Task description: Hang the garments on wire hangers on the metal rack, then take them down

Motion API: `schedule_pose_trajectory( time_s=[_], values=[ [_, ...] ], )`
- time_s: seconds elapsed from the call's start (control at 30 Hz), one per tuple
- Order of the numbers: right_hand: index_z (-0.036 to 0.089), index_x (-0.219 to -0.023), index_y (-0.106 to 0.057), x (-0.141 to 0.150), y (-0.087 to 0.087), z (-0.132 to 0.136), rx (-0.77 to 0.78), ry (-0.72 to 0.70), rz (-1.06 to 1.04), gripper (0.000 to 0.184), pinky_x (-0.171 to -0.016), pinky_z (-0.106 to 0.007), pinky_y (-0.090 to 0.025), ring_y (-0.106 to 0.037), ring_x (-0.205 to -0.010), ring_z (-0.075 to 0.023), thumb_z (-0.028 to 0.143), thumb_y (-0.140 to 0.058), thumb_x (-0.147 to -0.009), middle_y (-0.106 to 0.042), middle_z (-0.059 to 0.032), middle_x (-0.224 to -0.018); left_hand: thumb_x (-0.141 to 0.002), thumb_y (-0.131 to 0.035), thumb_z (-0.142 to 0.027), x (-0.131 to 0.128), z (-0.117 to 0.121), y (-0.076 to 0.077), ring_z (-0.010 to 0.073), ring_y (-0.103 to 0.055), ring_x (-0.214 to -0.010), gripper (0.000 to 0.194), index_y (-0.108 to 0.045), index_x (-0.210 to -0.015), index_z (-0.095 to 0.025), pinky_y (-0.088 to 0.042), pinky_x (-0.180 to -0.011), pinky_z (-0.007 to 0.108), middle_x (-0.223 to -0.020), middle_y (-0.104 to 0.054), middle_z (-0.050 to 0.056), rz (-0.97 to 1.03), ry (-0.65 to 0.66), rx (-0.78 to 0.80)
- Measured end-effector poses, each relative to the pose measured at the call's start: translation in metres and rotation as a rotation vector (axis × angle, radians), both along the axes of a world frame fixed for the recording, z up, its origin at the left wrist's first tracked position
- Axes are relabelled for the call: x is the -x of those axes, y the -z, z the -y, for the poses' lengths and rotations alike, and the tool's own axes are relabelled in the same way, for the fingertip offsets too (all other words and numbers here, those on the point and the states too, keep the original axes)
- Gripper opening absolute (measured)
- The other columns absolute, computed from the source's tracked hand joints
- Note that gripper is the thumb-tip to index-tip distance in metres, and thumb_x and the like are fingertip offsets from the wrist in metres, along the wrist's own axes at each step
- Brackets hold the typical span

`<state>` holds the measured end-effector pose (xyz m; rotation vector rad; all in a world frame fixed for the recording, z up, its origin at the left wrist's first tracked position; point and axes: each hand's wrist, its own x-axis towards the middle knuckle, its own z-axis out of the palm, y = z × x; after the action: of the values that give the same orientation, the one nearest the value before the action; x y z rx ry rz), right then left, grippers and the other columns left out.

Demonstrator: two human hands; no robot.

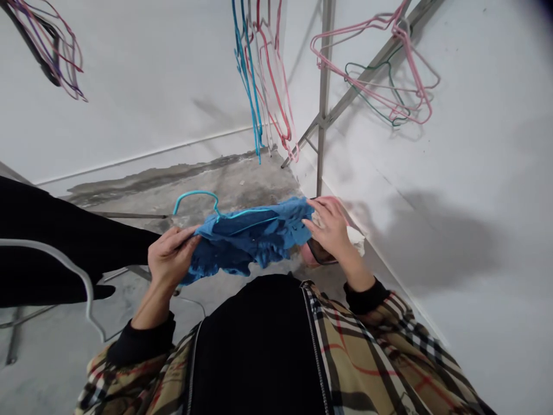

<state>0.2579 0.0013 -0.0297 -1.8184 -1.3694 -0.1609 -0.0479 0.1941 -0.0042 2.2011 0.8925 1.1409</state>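
Note:
A blue ruffled garment (250,242) is stretched between my two hands in front of my body. Inside its upper opening lies a light-blue hanger (196,193), its hook standing out toward the upper left. My left hand (170,256) pinches the garment's left end, thumb and fingers closed on the cloth. At the other end, my right hand (330,225) grips the cloth's upper right corner between thumb and fingers. The lower part of the garment hangs in loose folds.
Blue hangers (248,75) and red ones (270,63) hang ahead. Pink hangers (415,69) and a green one (391,86) hang on a metal rack (322,121) by the right wall. Black cloth (64,242) and a grey hanger (82,276) are at left. A pinkish container (309,255) sits behind my right hand.

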Motion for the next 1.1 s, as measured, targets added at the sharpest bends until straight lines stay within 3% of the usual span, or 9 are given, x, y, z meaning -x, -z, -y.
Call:
schedule_pose_trajectory(
  time_s=[0.1, 0.2, 0.27, 0.5, 0.67, 0.83, 1.0, 1.1],
  values=[
    [0.025, -0.133, -0.055, -0.001, -0.01, -0.018, 0.154, -0.141, 0.21, 0.046, -0.1, -0.047, -0.04, -0.052, -0.117, -0.0277, 0.043, -0.056, -0.091, -0.061, -0.0103, -0.125, -0.079, -0.069, -0.033, -0.001, -0.004, -0.007, 0.0092, -0.052, -0.053, 0.013, -0.076, -0.086, -0.025, -0.042, -0.051, 0.022, -0.063, -0.062, -0.002, 0.018, 0.06, 0.005],
    [0.023, -0.12, -0.063, 0.0, -0.012, -0.028, 0.226, -0.229, 0.283, 0.033, -0.091, -0.043, -0.04, -0.058, -0.098, -0.0238, 0.038, -0.044, -0.098, -0.07, -0.0078, -0.103, -0.078, -0.071, -0.033, -0.001, -0.008, -0.01, 0.0093, -0.051, -0.054, 0.014, -0.077, -0.088, -0.027, -0.042, -0.051, 0.023, -0.061, -0.061, -0.003, 0.008, 0.085, 0.018],
    [0.021, -0.108, -0.067, 0.002, -0.014, -0.031, 0.208, -0.27, 0.31, 0.035, -0.084, -0.04, -0.041, -0.059, -0.087, -0.0223, 0.039, -0.038, -0.1, -0.072, -0.0073, -0.093, -0.078, -0.07, -0.034, 0.0, -0.01, -0.009, 0.0095, -0.051, -0.055, 0.015, -0.078, -0.089, -0.027, -0.041, -0.052, 0.023, -0.06, -0.059, -0.003, -0.006, 0.068, 0.041],
    [0.024, -0.106, -0.066, 0.022, -0.038, -0.034, 0.194, -0.364, 0.254, 0.037, -0.075, -0.034, -0.046, -0.062, -0.08, -0.0205, 0.04, -0.033, -0.101, -0.071, -0.0046, -0.088, -0.076, -0.068, -0.035, 0.003, -0.009, -0.007, 0.01, -0.048, -0.055, 0.017, -0.078, -0.084, -0.023, -0.039, -0.052, 0.023, -0.057, -0.054, -0.003, 0.033, 0.017, 0.139],
    [0.024, -0.099, -0.066, 0.042, -0.047, -0.038, 0.23, -0.389, 0.231, 0.04, -0.069, -0.031, -0.046, -0.065, -0.079, -0.0194, 0.04, -0.03, -0.101, -0.072, -0.0042, -0.087, -0.076, -0.068, -0.039, 0.001, -0.004, -0.012, 0.0106, -0.049, -0.054, 0.021, -0.077, -0.076, -0.021, -0.04, -0.05, 0.023, -0.056, -0.054, -0.001, 0.001, 0.113, 0.22],
    [0.024, -0.096, -0.067, 0.042, -0.054, -0.038, 0.221, -0.414, 0.193, 0.036, -0.063, -0.027, -0.044, -0.066, -0.073, -0.0168, 0.039, -0.035, -0.101, -0.073, -0.0019, -0.082, -0.077, -0.067, -0.043, 0.009, -0.01, -0.015, 0.0137, -0.055, -0.058, 0.023, -0.077, -0.077, -0.022, -0.047, -0.056, 0.026, -0.062, -0.062, 0.002, -0.053, 0.194, 0.179],
    [0.022, -0.096, -0.069, 0.024, -0.06, -0.032, 0.187, -0.389, 0.153, 0.032, -0.066, -0.028, -0.044, -0.066, -0.071, -0.0168, 0.037, -0.04, -0.099, -0.073, -0.003, -0.081, -0.079, -0.066, -0.042, 0.025, -0.02, -0.013, 0.0168, -0.065, -0.069, 0.023, -0.075, -0.078, -0.021, -0.053, -0.069, 0.028, -0.076, -0.072, 0.005, -0.074, 0.13, 0.142],
    [0.023, -0.095, -0.069, 0.016, -0.061, -0.026, 0.194, -0.365, 0.113, 0.032, -0.066, -0.028, -0.044, -0.065, -0.069, -0.0172, 0.039, -0.042, -0.098, -0.072, -0.0031, -0.078, -0.08, -0.066, -0.041, 0.033, -0.031, -0.008, 0.0179, -0.067, -0.075, 0.021, -0.074, -0.078, -0.022, -0.054, -0.076, 0.03, -0.079, -0.073, 0.004, -0.081, 0.002, 0.069]
  ],
)
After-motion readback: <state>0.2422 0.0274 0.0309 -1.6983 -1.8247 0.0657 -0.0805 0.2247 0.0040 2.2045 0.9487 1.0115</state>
